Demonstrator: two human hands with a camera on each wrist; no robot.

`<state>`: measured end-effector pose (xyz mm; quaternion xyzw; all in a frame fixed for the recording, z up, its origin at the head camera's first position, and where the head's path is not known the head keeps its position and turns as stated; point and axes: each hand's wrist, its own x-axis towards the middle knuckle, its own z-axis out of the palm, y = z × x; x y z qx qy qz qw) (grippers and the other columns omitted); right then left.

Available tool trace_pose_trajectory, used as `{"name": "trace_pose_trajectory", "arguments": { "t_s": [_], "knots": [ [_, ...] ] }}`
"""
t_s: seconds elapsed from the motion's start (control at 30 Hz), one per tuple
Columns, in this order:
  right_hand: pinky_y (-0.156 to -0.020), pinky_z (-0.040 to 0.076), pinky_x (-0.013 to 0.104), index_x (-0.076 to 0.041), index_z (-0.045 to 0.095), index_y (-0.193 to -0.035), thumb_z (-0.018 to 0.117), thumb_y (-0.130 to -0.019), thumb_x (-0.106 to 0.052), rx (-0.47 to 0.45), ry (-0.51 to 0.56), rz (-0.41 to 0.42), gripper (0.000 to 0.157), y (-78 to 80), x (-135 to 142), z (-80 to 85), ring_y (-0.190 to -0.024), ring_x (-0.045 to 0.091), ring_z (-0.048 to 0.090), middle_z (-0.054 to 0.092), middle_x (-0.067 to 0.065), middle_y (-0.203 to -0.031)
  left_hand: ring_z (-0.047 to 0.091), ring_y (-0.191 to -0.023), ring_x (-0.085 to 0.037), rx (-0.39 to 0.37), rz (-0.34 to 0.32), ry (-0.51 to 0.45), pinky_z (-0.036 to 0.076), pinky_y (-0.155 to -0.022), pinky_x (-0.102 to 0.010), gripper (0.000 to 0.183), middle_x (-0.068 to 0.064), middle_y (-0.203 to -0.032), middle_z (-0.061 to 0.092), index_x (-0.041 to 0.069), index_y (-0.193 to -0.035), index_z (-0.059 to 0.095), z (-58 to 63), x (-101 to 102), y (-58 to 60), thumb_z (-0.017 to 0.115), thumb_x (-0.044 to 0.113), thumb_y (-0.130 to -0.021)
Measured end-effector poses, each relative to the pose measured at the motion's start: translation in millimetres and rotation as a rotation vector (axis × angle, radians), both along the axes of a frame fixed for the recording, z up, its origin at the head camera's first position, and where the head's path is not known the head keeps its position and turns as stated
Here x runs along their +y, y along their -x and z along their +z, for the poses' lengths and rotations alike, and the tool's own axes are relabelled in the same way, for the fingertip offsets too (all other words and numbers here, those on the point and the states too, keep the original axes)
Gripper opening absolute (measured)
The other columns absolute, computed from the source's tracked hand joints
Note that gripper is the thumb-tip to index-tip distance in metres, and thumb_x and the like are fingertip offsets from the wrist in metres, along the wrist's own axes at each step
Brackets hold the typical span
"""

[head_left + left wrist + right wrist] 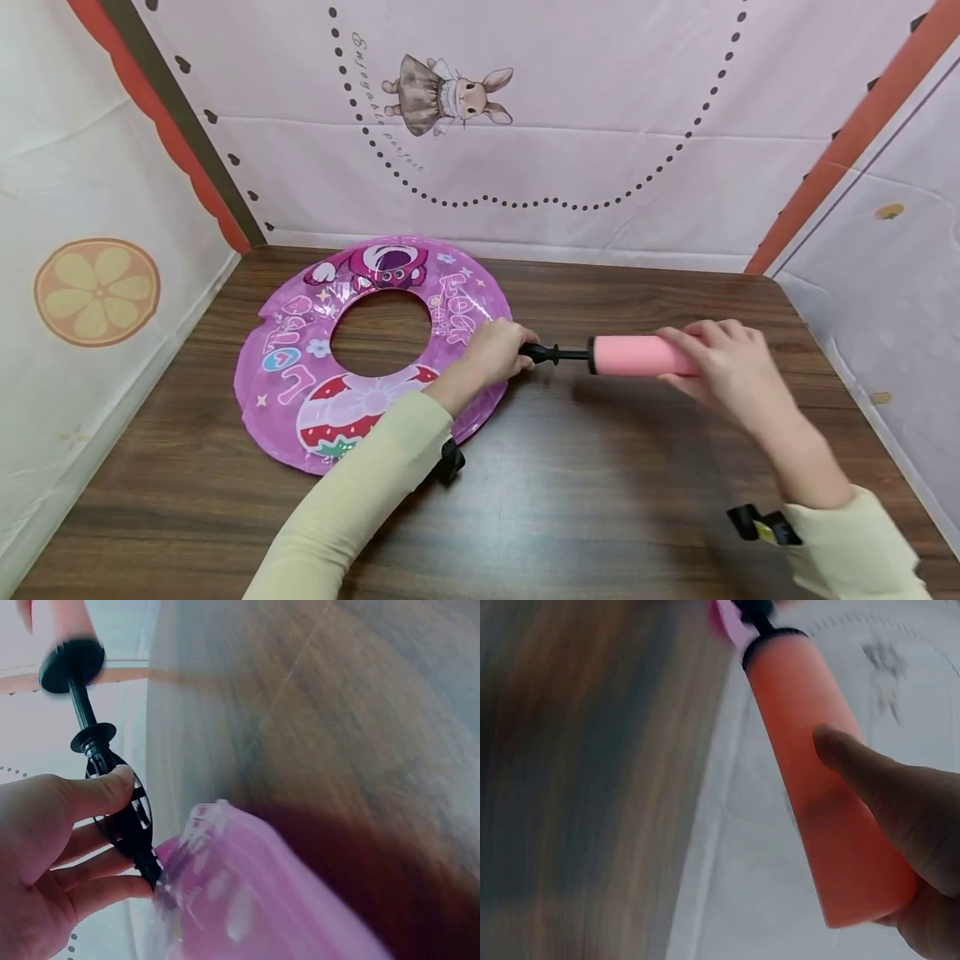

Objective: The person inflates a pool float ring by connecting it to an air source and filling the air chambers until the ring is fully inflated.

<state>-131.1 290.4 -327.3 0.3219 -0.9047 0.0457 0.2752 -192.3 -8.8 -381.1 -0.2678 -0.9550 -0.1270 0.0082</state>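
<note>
A hand air pump with a pink barrel (633, 356) and a black rod and handle (124, 802) stretches between the two hands. My left hand (495, 350) grips the slotted black handle, thumb on one side and fingers on the other. The handle's narrow end is right at the edge of a purple printed swim ring (258, 387), which lies on the table to the left and looks partly filled, its rim creased. My right hand (731, 371) holds the far end of the barrel, its thumb along the side (847, 750). A length of black rod shows between barrel and handle.
The wooden table (540, 517) is bordered by a pink printed cloth wall (600, 100) behind and pale cloth walls on the left (97, 167) and right (900, 275). Black camera straps sit at the left wrist (450, 461) and right wrist (765, 527).
</note>
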Motion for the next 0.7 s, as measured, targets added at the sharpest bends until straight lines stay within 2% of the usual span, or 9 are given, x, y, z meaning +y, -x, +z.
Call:
{"name": "trace_pose_trajectory", "arguments": {
  "t_s": [0.1, 0.17, 0.23, 0.37, 0.5, 0.6, 0.7],
  "knots": [
    [-0.066, 0.040, 0.057, -0.012, 0.063, -0.109, 0.055, -0.080, -0.062, -0.015, -0.009, -0.034, 0.058, 3.1, -23.3, -8.3, -0.081, 0.040, 0.053, 0.062, 0.017, -0.091, 0.064, -0.078, -0.016, 0.029, -0.008, 0.006, 0.052, -0.070, -0.031, 0.026, 0.002, -0.090, 0.071, 0.021, -0.102, 0.071, -1.3, 0.3, -1.3, 0.073, 0.029, -0.077],
    [-0.067, 0.040, 0.056, -0.012, 0.062, -0.109, 0.073, -0.072, -0.048, -0.005, -0.024, -0.047, 0.053, 5.3, -33.9, -11.6, -0.081, 0.039, 0.053, 0.061, 0.017, -0.091, 0.064, -0.076, -0.016, 0.042, -0.005, 0.002, 0.052, -0.067, -0.031, 0.026, 0.001, -0.088, 0.071, 0.021, -0.101, 0.071, -1.9, 0.2, -2.1, 0.074, 0.028, -0.077],
    [-0.068, 0.041, 0.054, -0.012, 0.062, -0.110, 0.083, -0.061, -0.030, -0.002, -0.031, -0.050, 0.056, 7.1, -41.9, -14.3, -0.081, 0.038, 0.052, 0.060, 0.016, -0.090, 0.063, -0.074, -0.015, 0.049, 0.002, -0.003, 0.051, -0.066, -0.031, 0.024, 0.002, -0.087, 0.071, 0.021, -0.099, 0.072, -2.1, -0.1, -2.4, 0.074, 0.028, -0.076],
    [-0.070, 0.040, 0.054, -0.013, 0.062, -0.111, 0.083, -0.061, -0.029, -0.019, -0.026, -0.062, 0.057, 8.5, -46.2, -18.9, -0.083, 0.037, 0.052, 0.060, 0.015, -0.091, 0.063, -0.075, -0.015, 0.050, 0.001, 0.003, 0.051, -0.067, -0.032, 0.023, 0.002, -0.087, 0.071, 0.020, -0.098, 0.072, -1.0, 0.1, -1.5, 0.074, 0.027, -0.076],
    [-0.071, 0.041, 0.052, -0.014, 0.062, -0.114, 0.080, -0.064, -0.033, -0.042, -0.018, -0.056, 0.056, 7.6, -35.1, -17.7, -0.085, 0.037, 0.054, 0.061, 0.015, -0.092, 0.064, -0.079, -0.017, 0.026, 0.018, 0.037, 0.051, -0.070, -0.033, 0.024, 0.001, -0.090, 0.071, 0.020, -0.099, 0.071, 0.6, 0.8, 0.5, 0.074, 0.029, -0.076],
    [-0.069, 0.041, 0.050, -0.015, 0.062, -0.115, 0.067, -0.076, -0.051, -0.051, -0.024, -0.043, 0.053, 5.8, -19.2, -12.9, -0.086, 0.036, 0.055, 0.063, 0.014, -0.092, 0.064, -0.082, -0.017, 0.011, 0.028, 0.064, 0.051, -0.072, -0.033, 0.026, 0.001, -0.092, 0.071, 0.021, -0.100, 0.071, 0.9, 1.5, 2.4, 0.074, 0.031, -0.076],
    [-0.067, 0.042, 0.049, -0.015, 0.062, -0.114, 0.041, -0.084, -0.068, -0.046, -0.032, -0.044, 0.064, 2.7, -0.3, -6.2, -0.084, 0.036, 0.056, 0.063, 0.013, -0.091, 0.064, -0.083, -0.017, 0.000, 0.019, 0.069, 0.051, -0.072, -0.033, 0.027, 0.001, -0.092, 0.070, 0.021, -0.101, 0.070, 0.8, 1.2, 3.5, 0.074, 0.032, -0.077]
  ]
}}
